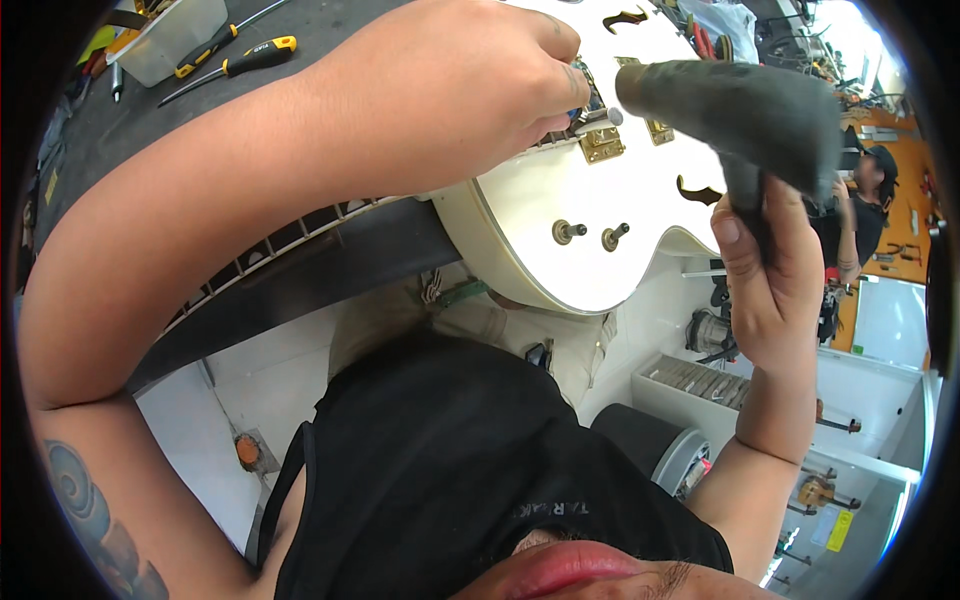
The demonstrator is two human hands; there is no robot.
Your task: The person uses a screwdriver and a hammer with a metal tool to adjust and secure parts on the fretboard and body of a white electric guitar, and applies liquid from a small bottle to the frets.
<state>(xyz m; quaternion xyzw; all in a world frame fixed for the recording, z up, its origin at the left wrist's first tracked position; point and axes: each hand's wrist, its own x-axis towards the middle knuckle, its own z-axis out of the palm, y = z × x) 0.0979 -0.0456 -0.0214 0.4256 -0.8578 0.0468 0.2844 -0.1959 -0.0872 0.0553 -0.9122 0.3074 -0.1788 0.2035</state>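
A white hollow-body electric guitar [510, 240] with gold fittings lies across the workbench, its fretted neck [290, 235] running left beneath my left arm. My left hand [480, 90] is closed over the area where the neck meets the body. From its fingers sticks a short metal rod [600, 121] with a rounded end; the rest is hidden by the hand. My right hand [775, 270] grips the handle of a dark mallet [730, 110], raised over the guitar's right side. The mallet's narrower-looking left face is just above and right of the rod's end, apart from it.
Two yellow-and-black screwdrivers [262, 56] lie on the dark bench [330, 20] beside a clear plastic bin [175, 45]. Two bare control shafts [568, 232] stand up from the guitar. Below right are a black bin [640, 440] and a white box [690, 385]. Another person [865, 215] stands at far right.
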